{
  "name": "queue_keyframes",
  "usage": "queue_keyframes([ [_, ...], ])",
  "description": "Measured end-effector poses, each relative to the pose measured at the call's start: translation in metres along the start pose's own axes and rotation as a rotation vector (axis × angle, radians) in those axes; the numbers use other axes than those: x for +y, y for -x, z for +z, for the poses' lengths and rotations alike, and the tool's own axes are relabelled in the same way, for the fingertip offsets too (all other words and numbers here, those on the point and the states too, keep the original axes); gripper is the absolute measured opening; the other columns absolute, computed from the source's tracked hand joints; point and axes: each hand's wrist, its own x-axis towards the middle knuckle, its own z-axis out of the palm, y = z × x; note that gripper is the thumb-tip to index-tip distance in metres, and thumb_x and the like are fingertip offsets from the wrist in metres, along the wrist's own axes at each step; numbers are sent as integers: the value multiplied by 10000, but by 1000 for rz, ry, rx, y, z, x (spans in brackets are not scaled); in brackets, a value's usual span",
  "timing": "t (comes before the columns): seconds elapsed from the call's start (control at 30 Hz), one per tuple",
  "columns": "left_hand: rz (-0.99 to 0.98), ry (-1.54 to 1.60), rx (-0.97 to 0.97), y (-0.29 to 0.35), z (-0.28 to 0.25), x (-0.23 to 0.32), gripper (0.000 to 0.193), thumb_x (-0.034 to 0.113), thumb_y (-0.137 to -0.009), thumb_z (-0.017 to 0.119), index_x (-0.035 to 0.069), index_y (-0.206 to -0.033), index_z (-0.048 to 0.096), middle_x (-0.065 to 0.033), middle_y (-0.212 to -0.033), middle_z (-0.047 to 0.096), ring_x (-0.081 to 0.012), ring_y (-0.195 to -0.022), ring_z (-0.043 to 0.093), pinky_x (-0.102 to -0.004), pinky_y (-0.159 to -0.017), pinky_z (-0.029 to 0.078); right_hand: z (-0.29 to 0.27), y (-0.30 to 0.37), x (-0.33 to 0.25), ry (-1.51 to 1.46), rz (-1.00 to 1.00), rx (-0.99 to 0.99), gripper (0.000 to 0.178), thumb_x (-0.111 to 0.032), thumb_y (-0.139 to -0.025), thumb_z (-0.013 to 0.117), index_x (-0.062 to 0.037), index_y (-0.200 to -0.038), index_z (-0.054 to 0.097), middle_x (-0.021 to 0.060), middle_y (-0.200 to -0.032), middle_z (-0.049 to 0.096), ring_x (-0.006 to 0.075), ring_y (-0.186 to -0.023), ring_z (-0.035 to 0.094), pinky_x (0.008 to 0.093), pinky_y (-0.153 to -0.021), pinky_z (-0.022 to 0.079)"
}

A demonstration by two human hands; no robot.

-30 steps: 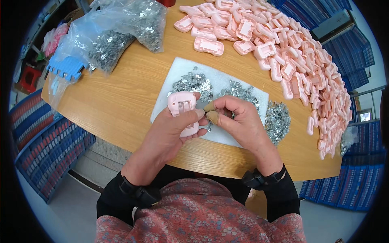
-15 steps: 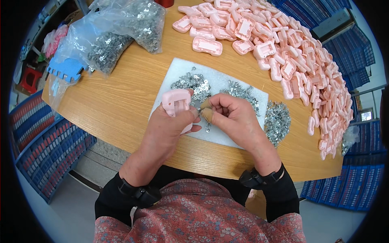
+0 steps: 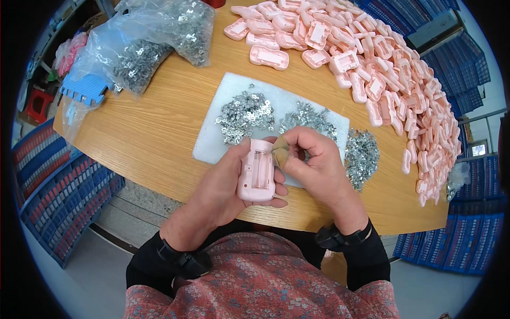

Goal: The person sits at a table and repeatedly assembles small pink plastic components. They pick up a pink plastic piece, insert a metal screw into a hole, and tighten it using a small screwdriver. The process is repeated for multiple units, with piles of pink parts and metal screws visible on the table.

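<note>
A pink plastic housing [image 3: 258, 186] with a long open compartment lies in my left hand [image 3: 220, 183], fingers wrapped under and around it. My right hand [image 3: 319, 165] pinches at the housing's upper right edge, with tan covers on its thumb and forefinger. What the pinch holds, if anything, is hidden by those fingertips. Just beyond my hands a white foam sheet [image 3: 210, 139] carries a heap of small metal contact pieces [image 3: 247, 114] on the left and a second heap of metal pieces [image 3: 308, 118] on the right.
Another metal heap [image 3: 362, 157] sits right of the foam on the wooden table [image 3: 143, 133]. Many pink housings [image 3: 382, 80] are piled along the far right. Clear bags of metal pieces [image 3: 143, 61] and a blue foam piece [image 3: 82, 90] lie far left. Blue racks [image 3: 58, 199] stand beyond the table.
My left hand has drawn the housing nearer and turned it so its compartment faces up. My right hand has moved from beside the left metal heap to the housing's edge.
</note>
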Motion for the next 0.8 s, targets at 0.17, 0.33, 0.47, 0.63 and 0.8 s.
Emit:
queue_keyframes([
  [0.17,-40,-48,14,-1,-1,-8,553,471,-1068,265,67,-1423,393,-125,-949,649,-251,-842,683,-467,-778,599,-1,6,3,241,-195,-3,205,-47,-753,697,-37,-954,662,63,-731,549,179,-607,547,291,-575,460],
  [0.33,-30,-166,19,0,-1,-12,563,489,-1064,299,54,-1400,418,-115,-936,637,-214,-821,672,-414,-752,604,2,12,6,406,-334,43,200,-47,-731,696,-43,-925,646,91,-738,558,247,-643,577,339,-583,476],
  [0.47,-19,-148,-21,-1,1,-12,551,482,-1066,296,50,-1377,437,-112,-921,634,-222,-802,674,-400,-737,602,4,21,4,228,-142,70,199,-44,-724,699,-49,-915,642,89,-744,570,252,-662,592,360,-600,475],
  [0.63,-43,-159,14,-4,1,-13,539,482,-1066,296,49,-1343,458,-116,-911,642,-232,-769,678,-388,-724,599,5,22,9,384,-265,93,219,-45,-720,712,-63,-927,641,81,-765,584,267,-706,601,373,-650,466],
  [0.8,-58,-141,14,-7,-5,-15,528,492,-1063,298,59,-1301,481,-121,-912,647,-243,-773,680,-395,-720,596,1,26,3,600,-404,81,246,-64,-721,729,-73,-948,635,68,-793,589,285,-765,602,395,-687,447],
])
